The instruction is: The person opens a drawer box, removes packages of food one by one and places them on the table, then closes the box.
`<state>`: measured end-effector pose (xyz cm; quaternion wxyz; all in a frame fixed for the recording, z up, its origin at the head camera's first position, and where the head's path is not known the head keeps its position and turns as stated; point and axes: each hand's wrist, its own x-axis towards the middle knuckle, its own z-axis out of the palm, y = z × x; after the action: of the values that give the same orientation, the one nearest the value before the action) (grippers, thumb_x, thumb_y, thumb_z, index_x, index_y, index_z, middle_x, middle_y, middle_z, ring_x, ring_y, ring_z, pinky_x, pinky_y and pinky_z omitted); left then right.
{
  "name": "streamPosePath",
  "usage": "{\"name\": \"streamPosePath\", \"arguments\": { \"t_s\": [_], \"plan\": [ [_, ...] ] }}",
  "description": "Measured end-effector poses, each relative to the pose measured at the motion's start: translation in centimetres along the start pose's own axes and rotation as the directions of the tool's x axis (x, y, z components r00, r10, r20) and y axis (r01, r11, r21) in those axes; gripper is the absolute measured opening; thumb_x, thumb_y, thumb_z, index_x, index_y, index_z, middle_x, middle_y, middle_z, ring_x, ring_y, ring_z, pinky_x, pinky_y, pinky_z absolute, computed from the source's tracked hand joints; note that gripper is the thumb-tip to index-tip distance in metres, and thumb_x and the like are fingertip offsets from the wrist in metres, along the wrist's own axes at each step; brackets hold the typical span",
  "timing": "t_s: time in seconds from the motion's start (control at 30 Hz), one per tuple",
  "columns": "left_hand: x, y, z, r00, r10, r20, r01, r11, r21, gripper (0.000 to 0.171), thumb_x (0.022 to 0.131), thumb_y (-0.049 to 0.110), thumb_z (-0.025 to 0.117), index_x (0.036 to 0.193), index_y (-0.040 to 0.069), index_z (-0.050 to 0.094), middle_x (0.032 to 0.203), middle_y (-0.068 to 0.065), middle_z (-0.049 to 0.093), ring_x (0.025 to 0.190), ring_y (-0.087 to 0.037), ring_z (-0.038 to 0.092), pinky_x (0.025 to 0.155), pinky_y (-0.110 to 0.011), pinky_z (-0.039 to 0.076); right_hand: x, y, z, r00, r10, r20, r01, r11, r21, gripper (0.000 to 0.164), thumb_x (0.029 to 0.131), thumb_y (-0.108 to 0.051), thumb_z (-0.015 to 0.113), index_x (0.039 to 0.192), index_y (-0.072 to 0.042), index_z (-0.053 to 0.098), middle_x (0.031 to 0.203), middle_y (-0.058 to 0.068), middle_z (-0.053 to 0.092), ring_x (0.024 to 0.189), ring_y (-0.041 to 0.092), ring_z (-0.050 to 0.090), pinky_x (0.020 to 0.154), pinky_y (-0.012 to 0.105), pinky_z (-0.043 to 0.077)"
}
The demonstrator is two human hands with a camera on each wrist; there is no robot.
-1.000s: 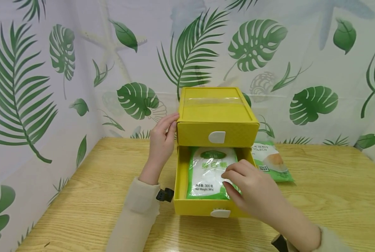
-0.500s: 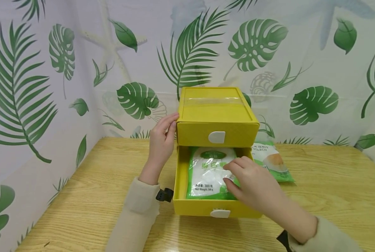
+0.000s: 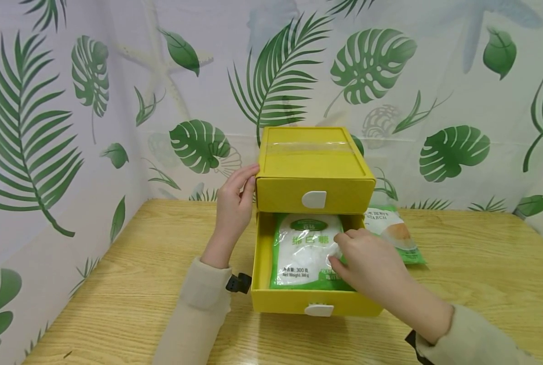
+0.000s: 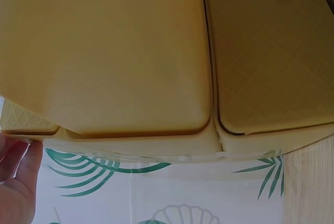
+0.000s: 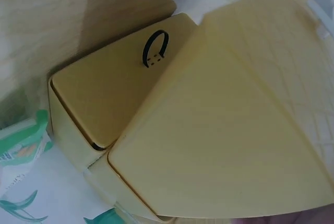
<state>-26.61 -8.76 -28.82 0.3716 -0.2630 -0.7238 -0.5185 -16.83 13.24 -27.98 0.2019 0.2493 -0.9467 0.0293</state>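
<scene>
In the head view, a white-and-green bag of white sugar (image 3: 299, 253), printed 300 g, lies flat in the pulled-out lower drawer (image 3: 287, 301) of a yellow two-drawer box (image 3: 312, 157). Over the bag's right side is my right hand (image 3: 374, 263), its fingers loosely bent and the thumb apart from them. Its other fingertips are hidden, as is the bag's right edge. My left hand (image 3: 236, 203) rests its fairly straight fingers against the box's upper left side. The left wrist view shows the left hand (image 4: 18, 182) touching the yellow edge.
A green-and-white starch bag (image 3: 392, 233) lies on the wooden table (image 3: 472, 284) to the right, partly behind the box. The upper drawer, with its white pull tab (image 3: 314, 199), is closed. A leaf-printed cloth (image 3: 162, 126) hangs behind. A black loop (image 5: 156, 46) sticks out from the box.
My right hand has shifted right across the sugar bag, uncovering more of the bag's lower right corner and the drawer front. My left hand, the box and the starch bag have stayed in place.
</scene>
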Motion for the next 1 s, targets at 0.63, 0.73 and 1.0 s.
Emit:
{"name": "streamPosePath", "arguments": {
  "t_s": [0.63, 0.73, 1.0],
  "plan": [
    [0.07, 0.06, -0.12, 1.000, 0.009, -0.006, -0.009, 1.000, -0.008, 0.022, 0.090, -0.001, 0.046, 0.106, -0.009, 0.059, 0.110, -0.018, 0.057, 0.104, -0.024, 0.053, 0.074, -0.026, 0.050, 0.39, 0.43, 0.48, 0.979, -0.007, 0.202, 0.000, 0.999, 0.035, 0.028, 0.078, -0.026, 0.065, 0.063, -0.011, 0.047, 0.049, -0.003, 0.036, 0.044, 0.010, 0.034, 0.036, 0.023, 0.027],
    [0.07, 0.00, -0.15, 1.000, 0.006, -0.005, -0.006, 1.000, -0.004, 0.022, 0.090, -0.002, 0.046, 0.106, -0.009, 0.059, 0.110, -0.018, 0.057, 0.104, -0.024, 0.053, 0.073, -0.025, 0.051, 0.42, 0.40, 0.57, 0.981, -0.025, 0.193, 0.014, 0.998, 0.062, 0.028, 0.078, -0.025, 0.066, 0.062, -0.012, 0.047, 0.049, -0.004, 0.036, 0.044, 0.010, 0.033, 0.037, 0.023, 0.027],
    [0.07, 0.09, -0.08, 1.000, 0.002, 0.002, -0.002, 1.000, -0.016, 0.022, 0.090, -0.002, 0.046, 0.106, -0.010, 0.059, 0.109, -0.019, 0.057, 0.105, -0.025, 0.052, 0.074, -0.025, 0.050, 0.62, 0.20, 0.89, 0.980, -0.033, 0.195, 0.010, 0.993, 0.118, 0.021, 0.078, -0.021, 0.066, 0.084, -0.003, 0.059, 0.056, -0.005, 0.046, 0.047, 0.007, 0.038, 0.041, 0.021, 0.034]
  ]
}}
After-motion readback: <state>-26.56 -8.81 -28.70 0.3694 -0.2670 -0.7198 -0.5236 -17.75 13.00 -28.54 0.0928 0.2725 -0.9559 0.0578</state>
